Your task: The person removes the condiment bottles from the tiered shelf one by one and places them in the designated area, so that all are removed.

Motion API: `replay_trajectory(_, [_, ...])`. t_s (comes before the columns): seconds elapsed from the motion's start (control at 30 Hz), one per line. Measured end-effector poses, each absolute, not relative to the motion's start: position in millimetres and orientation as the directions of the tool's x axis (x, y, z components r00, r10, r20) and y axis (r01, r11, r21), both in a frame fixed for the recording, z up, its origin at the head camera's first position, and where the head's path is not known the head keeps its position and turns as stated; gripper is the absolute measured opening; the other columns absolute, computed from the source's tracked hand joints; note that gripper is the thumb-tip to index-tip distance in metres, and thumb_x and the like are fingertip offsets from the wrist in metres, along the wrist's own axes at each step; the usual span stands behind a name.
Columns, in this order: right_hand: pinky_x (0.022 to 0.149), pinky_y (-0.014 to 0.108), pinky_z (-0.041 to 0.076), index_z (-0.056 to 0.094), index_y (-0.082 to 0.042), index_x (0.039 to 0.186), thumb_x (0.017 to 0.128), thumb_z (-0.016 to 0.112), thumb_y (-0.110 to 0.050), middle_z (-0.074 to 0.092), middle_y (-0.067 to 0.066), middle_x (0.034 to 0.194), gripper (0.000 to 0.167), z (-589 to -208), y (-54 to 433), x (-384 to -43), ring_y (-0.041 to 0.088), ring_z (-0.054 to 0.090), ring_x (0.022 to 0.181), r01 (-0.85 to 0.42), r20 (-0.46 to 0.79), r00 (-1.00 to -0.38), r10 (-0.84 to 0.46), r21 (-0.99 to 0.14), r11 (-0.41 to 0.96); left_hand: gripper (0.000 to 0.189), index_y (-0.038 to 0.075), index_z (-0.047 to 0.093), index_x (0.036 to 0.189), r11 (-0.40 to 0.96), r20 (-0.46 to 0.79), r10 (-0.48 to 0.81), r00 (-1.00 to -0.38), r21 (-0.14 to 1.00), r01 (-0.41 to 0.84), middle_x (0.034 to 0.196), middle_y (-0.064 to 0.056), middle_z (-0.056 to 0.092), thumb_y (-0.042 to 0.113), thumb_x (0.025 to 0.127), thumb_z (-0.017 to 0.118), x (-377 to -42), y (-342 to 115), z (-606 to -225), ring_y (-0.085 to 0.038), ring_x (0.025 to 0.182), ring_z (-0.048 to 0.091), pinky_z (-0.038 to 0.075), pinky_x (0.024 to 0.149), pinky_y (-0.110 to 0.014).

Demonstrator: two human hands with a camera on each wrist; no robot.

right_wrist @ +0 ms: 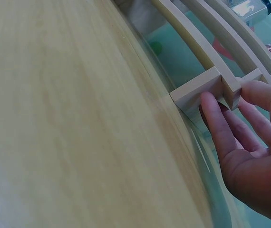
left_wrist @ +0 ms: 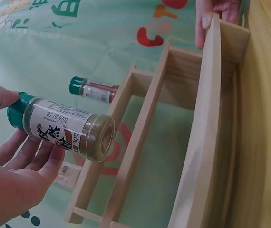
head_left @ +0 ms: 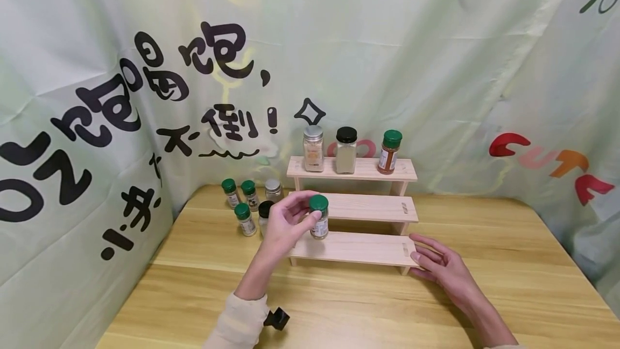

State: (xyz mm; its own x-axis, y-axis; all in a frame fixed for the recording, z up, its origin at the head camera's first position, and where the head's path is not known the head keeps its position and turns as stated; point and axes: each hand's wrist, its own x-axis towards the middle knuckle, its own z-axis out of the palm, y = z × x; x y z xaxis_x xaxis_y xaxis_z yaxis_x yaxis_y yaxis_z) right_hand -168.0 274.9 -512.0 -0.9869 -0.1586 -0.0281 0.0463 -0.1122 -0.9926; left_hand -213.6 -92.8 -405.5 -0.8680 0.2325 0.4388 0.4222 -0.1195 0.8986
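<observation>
Looking over the tabletop from afar, I count one three-tier wooden rack, its bottom right end pinched by my right hand, likely to steady it. My left hand grips a green-capped spice jar by cap and body over the lowest tier's left end, seemingly to keep it upright. Two silver-lidded jars and two black-lidded jars split between top tier and tabletop; of five smaller green-capped ones, three stand left of the rack, one up top, one in hand.
</observation>
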Motion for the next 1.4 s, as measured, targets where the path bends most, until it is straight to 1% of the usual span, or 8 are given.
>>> replay_trajectory(0.17, [0.09, 0.042, 0.06, 0.049, 0.002, 0.148, 0.101, 0.063, -0.003, 0.067, 0.0, 0.125, 0.049, -511.5, 274.8, -167.2, 0.015, 0.068, 0.111, 0.043, -0.026, -0.988, -0.151, -0.993, -0.112, 0.035, -0.003, 0.065, 0.125, -0.114, 0.442, 0.218, -0.87, 0.897, 0.427, 0.122, -0.018, 0.065, -0.003, 0.091, 0.073, -210.2, -103.9, -401.0, -0.026, 0.107, 0.066, 0.057, 0.097, -0.032])
replay_trajectory(0.37, [0.091, 0.043, 0.059, 0.048, 0.002, 0.148, 0.101, 0.064, -0.005, 0.067, -0.001, 0.125, 0.05, -511.6, 274.9, -167.3, 0.014, 0.068, 0.112, 0.046, -0.031, -0.988, -0.15, -0.994, -0.101, 0.035, -0.006, 0.063, 0.126, -0.108, 0.449, 0.191, -0.873, 0.894, 0.436, 0.123, -0.021, 0.064, -0.005, 0.092, 0.072, -208.0, -120.1, -399.2, -0.025, 0.108, 0.066, 0.057, 0.098, -0.032])
replay_trajectory(0.67, [0.091, 0.043, 0.06, 0.045, 0.003, 0.15, 0.101, 0.065, -0.007, 0.067, -0.001, 0.125, 0.054, -511.0, 274.0, -167.8, 0.014, 0.068, 0.112, 0.072, -0.059, -0.989, -0.138, -0.994, -0.088, 0.037, -0.01, 0.061, 0.126, -0.098, 0.445, 0.119, -0.887, 0.895, 0.436, 0.126, -0.025, 0.061, -0.01, 0.09, 0.069, -204.8, -147.8, -395.4, -0.023, 0.11, 0.066, 0.056, 0.099, -0.031])
replay_trajectory(0.9, [0.091, 0.043, 0.06, 0.044, 0.004, 0.15, 0.101, 0.065, -0.006, 0.067, -0.002, 0.125, 0.054, -511.4, 273.9, -167.3, 0.014, 0.068, 0.112, 0.071, -0.059, -0.989, -0.137, -0.994, -0.087, 0.036, -0.011, 0.06, 0.127, -0.072, 0.437, 0.064, -0.897, 0.899, 0.433, 0.126, -0.018, 0.062, -0.01, 0.092, 0.068, -200.9, -169.4, -390.7, -0.021, 0.11, 0.066, 0.055, 0.099, -0.03])
replay_trajectory(1.03, [0.091, 0.043, 0.059, 0.043, 0.005, 0.15, 0.101, 0.064, -0.006, 0.066, 0.001, 0.126, 0.054, -512.1, 274.1, -166.8, 0.014, 0.067, 0.112, 0.065, -0.053, -0.989, -0.136, -0.994, -0.085, 0.036, -0.011, 0.06, 0.127, -0.047, 0.437, 0.034, -0.899, 0.899, 0.435, 0.124, -0.014, 0.063, -0.009, 0.092, 0.068, -199.8, -180.7, -390.1, -0.02, 0.11, 0.067, 0.055, 0.099, -0.029])
replay_trajectory(1.17, [0.091, 0.043, 0.059, 0.044, 0.005, 0.15, 0.101, 0.065, -0.006, 0.065, 0.001, 0.127, 0.055, -512.1, 274.2, -166.5, 0.014, 0.067, 0.112, 0.062, -0.051, -0.99, -0.133, -0.995, -0.083, 0.036, -0.011, 0.06, 0.128, -0.039, 0.443, 0.01, -0.896, 0.896, 0.442, 0.124, -0.014, 0.063, -0.009, 0.093, 0.068, -199.8, -190.7, -390.3, -0.02, 0.11, 0.066, 0.055, 0.099, -0.028])
replay_trajectory(1.4, [0.091, 0.044, 0.059, 0.046, 0.003, 0.15, 0.101, 0.065, -0.006, 0.068, -0.002, 0.124, 0.053, -511.7, 273.8, -167.3, 0.014, 0.068, 0.112, 0.064, -0.049, -0.989, -0.14, -0.993, -0.104, 0.036, -0.011, 0.059, 0.129, -0.025, 0.439, -0.055, -0.897, 0.897, 0.441, 0.125, -0.012, 0.064, -0.006, 0.094, 0.068, -202.0, -207.2, -389.8, -0.021, 0.114, 0.065, 0.054, 0.099, -0.027])
